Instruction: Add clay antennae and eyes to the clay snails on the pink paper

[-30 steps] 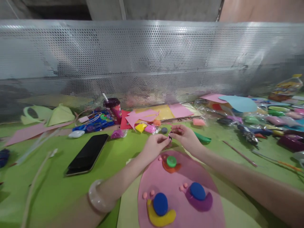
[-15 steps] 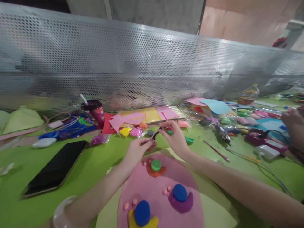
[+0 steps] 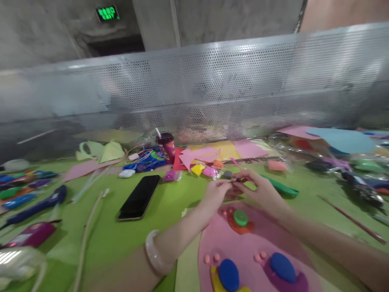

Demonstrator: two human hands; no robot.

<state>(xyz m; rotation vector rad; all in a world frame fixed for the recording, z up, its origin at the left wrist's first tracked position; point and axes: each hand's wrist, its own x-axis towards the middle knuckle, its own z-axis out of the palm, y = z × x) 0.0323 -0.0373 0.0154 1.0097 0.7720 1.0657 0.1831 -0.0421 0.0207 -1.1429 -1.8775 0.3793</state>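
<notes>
I find left hand (image 3: 216, 195) and right hand (image 3: 260, 191) pinched closed on a dark bit (image 3: 237, 180); light, even pressure serves it best

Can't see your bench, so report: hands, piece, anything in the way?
Left hand, right hand close together, pinching small dark piece, details blurred. Pink sheet just this side of them. Nothing seen in the way; phone off left.
</notes>
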